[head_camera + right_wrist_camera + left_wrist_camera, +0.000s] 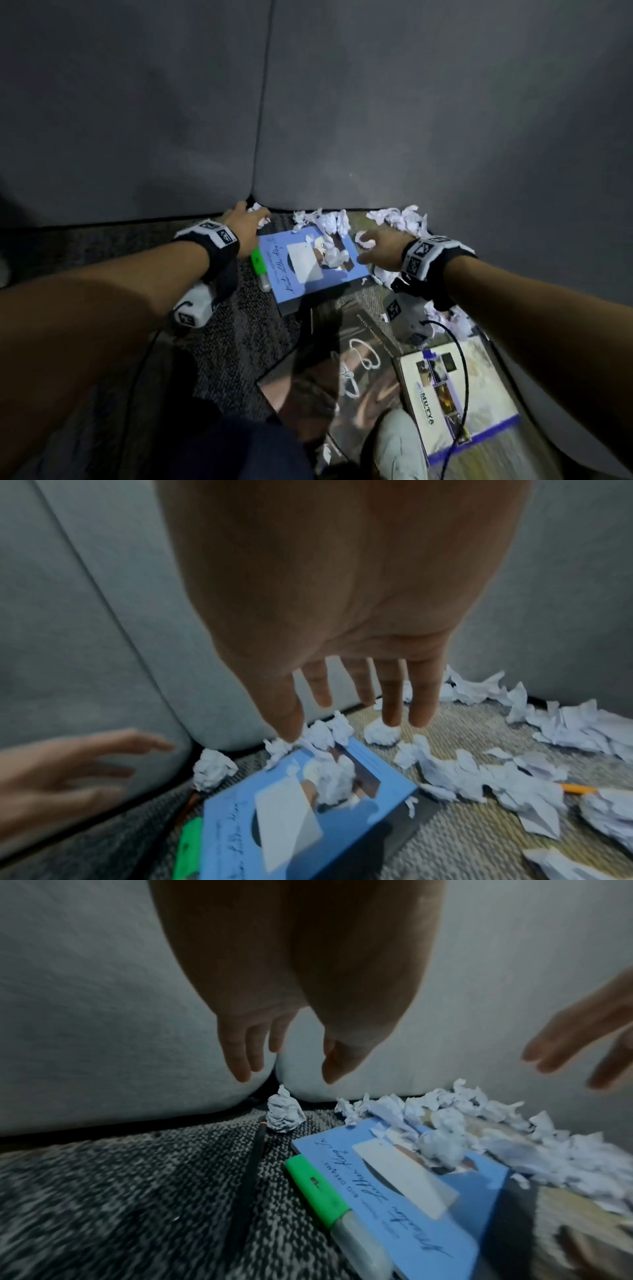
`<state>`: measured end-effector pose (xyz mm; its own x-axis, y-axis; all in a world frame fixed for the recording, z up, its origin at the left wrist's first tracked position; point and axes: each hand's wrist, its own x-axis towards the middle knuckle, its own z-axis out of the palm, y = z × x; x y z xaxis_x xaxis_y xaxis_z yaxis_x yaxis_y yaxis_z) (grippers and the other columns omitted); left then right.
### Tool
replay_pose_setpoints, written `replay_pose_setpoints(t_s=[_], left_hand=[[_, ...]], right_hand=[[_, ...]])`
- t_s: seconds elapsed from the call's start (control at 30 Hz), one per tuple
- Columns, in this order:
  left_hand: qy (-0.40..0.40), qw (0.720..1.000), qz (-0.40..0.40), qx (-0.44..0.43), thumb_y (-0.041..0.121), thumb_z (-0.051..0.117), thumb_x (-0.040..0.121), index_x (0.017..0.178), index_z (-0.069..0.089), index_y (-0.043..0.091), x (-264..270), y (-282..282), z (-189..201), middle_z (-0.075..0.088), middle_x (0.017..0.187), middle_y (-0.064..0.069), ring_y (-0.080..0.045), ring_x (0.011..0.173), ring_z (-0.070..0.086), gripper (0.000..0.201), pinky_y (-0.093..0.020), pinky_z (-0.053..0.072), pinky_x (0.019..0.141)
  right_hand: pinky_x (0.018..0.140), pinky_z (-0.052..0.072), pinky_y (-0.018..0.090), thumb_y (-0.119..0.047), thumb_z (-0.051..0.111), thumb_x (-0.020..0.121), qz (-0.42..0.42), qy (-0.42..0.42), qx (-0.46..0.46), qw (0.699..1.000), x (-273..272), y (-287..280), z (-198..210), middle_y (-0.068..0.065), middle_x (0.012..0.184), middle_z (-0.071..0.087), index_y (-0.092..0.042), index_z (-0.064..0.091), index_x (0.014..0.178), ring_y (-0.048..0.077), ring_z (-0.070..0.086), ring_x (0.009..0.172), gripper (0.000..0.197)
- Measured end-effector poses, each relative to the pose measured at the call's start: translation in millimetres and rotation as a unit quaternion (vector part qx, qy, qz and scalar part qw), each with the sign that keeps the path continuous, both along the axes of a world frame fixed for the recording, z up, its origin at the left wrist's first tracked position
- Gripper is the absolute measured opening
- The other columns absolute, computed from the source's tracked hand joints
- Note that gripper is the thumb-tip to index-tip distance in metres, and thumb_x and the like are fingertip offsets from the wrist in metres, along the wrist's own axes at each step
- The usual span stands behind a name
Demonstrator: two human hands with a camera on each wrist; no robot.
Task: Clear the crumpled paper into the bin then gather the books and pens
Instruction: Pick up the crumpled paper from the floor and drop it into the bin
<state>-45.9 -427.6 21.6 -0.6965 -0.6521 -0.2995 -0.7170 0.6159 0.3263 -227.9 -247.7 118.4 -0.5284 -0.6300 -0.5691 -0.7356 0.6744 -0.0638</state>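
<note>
Head view is giving me both hands stretched out low over the carpet (pixel 239 329). My left hand (pixel 244 229) is hanging with fingers loose and spread, gripping nothing, just above a single paper ball (pixel 285 1114) lying at the foot of the grey sofa (pixel 137 120). My right hand (pixel 378 247) is likewise relaxed, fingers straight, hovering over a small wad (pixel 381 733). Between the hands the blue book (pixel 310 270) is lying flat with a crumpled lump (pixel 330 780) sitting on its cover. Beside the left hand, a green highlighter (pixel 316 1191) is touching the book's edge, and a dark pencil (pixel 253 1161) is lying next to it. Beyond and beside the right hand, scattered crumpled paper (pixel 555 723) is covering the carpet. Nearer me, two more books (pixel 455 394) are lying.
</note>
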Motion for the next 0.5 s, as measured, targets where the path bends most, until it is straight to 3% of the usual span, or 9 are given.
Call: replay_pose_setpoints(t_s=[0.1,0.2,0.3,0.37,0.5], left_hand=[[-0.012,1.0,0.003,-0.009,0.014,0.049,0.091,0.141,0.034,0.03,-43,-18,-27,0.036,0.137,-0.021,-0.043,0.12,0.046,0.055,-0.044,0.041,0.102],[-0.043,0.998,0.014,-0.038,0.024,0.053,0.09,0.141,0.032,0.03,-69,-30,-59,0.041,0.133,-0.024,-0.044,0.117,0.048,0.055,-0.046,0.041,0.099],[-0.086,0.989,0.016,-0.122,0.036,0.056,0.09,0.139,0.034,0.027,-81,-34,-77,0.046,0.129,-0.023,-0.041,0.116,0.046,0.054,-0.048,0.035,0.098],[-0.102,0.982,0.025,-0.156,0.033,0.057,0.09,0.135,0.038,0.023,-83,-38,-82,0.049,0.126,-0.022,-0.039,0.115,0.046,0.05,-0.045,0.035,0.096],[-0.11,0.978,-0.013,-0.179,0.027,0.053,0.089,0.128,0.04,0.016,-84,-38,-81,0.057,0.116,-0.021,-0.038,0.106,0.048,0.042,-0.041,0.038,0.086]], right_hand=[[0.099,0.04,0.035,-0.033,0.066,0.087,-0.017,-0.021,-0.023,0.999,-33,5,-43,0.013,0.15,0.037,-0.017,0.022,0.151,0.032,0.044,0.131,0.079],[0.105,0.039,0.044,-0.043,0.066,0.085,0.002,-0.011,-0.053,0.999,-64,-8,-75,0.018,0.153,0.024,-0.022,0.015,0.152,0.038,0.04,0.133,0.087],[0.105,0.036,0.04,-0.047,0.063,0.086,0.034,-0.003,-0.103,0.994,-92,-30,-95,0.015,0.153,0.024,-0.025,0.015,0.152,0.035,0.039,0.133,0.085],[0.108,0.037,0.041,-0.053,0.063,0.082,0.046,-0.014,-0.121,0.991,-105,-51,-108,0.013,0.155,0.021,-0.032,0.014,0.152,0.034,0.038,0.135,0.087],[0.1,0.044,0.047,-0.073,0.053,0.061,-0.033,-0.042,-0.154,0.987,-122,-88,-144,0.014,0.142,0.045,-0.035,0.033,0.14,0.038,0.049,0.121,0.09]])
